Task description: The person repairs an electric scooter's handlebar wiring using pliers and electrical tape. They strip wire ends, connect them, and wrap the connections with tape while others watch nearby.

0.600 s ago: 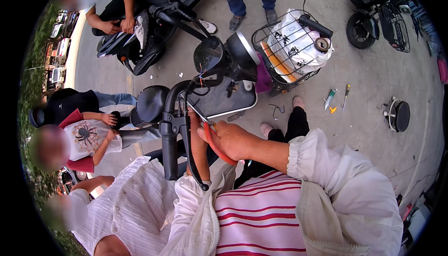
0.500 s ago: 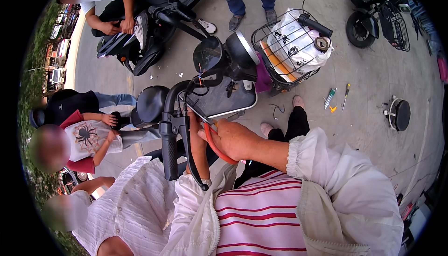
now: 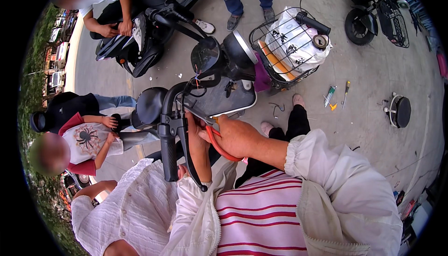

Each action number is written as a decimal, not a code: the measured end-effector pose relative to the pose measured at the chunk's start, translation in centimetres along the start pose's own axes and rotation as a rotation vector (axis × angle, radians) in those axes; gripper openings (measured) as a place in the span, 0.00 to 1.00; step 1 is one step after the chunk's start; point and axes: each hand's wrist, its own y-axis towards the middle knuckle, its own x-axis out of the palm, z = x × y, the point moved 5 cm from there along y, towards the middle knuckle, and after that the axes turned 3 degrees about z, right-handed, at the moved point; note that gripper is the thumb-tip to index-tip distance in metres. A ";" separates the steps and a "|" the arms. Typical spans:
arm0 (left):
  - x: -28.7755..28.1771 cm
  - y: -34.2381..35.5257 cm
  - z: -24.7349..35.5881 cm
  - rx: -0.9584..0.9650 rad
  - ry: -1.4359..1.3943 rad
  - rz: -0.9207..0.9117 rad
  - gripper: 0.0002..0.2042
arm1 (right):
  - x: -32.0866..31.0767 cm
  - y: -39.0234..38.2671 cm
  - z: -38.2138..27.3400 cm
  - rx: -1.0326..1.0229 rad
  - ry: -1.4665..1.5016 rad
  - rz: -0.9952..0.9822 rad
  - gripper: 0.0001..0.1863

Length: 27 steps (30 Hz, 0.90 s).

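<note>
My right hand [image 3: 233, 137] is closed round red-handled scissors [image 3: 218, 146]. Their long grey blades point up and left, past the brake lever, below the scooter's deck. Just left of it, my left hand [image 3: 195, 134] is raised behind the black brake lever [image 3: 186, 151]; its fingers are largely hidden by the lever, the scissors and my right hand. Beside the lever runs the black handlebar grip [image 3: 169, 158]. Thin black cables and a few red and blue wire ends [image 3: 198, 76] show at the upper handlebar by the round mirror [image 3: 205, 60].
A wire basket [image 3: 280, 71] holding a white plastic bag stands ahead. Screwdrivers [image 3: 346, 95] and a yellow-handled tool [image 3: 332, 106] lie on the ground, with a round black stool [image 3: 400, 112] farther right. A person in a white blouse [image 3: 140, 204] is close at my left; others stand or sit beyond.
The scissors and my right hand have shifted slightly right. Fingers of the person in the white blouse now show beside the handlebar grip, and that person's head has left the view.
</note>
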 end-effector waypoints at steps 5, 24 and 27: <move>2.5 -0.6 0.6 -0.016 0.000 0.263 0.13 | -0.1 0.3 0.1 0.017 0.053 0.000 0.42; 1.3 -0.7 0.8 -0.060 0.085 0.233 0.14 | 4.2 -0.7 0.9 0.385 1.254 -0.662 0.37; 1.2 -0.7 0.9 -0.057 0.113 0.235 0.14 | 4.4 -0.8 0.9 0.406 1.327 -0.729 0.38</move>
